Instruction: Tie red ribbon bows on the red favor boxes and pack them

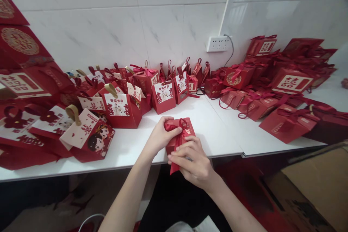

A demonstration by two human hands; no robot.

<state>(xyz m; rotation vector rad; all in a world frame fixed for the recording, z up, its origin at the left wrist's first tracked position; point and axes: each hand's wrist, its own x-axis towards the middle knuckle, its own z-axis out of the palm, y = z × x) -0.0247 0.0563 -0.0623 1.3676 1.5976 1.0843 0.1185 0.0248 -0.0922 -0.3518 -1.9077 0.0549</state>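
A small red gift box rests at the front edge of the white table, a red ribbon tied in a bow on its top. My left hand grips the box's left side, with the thumb pressed on the ribbon near the knot. Close to the front of the box, my right hand has its fingers pinched on the ribbon, and a loose ribbon end hangs below them over the table edge. The fingers hide part of the box's front.
Several red and white gift boxes stand to the left and behind. More ribboned red boxes are heaped at right. A white power strip is on the tiled wall. A cardboard box sits below the table's right side.
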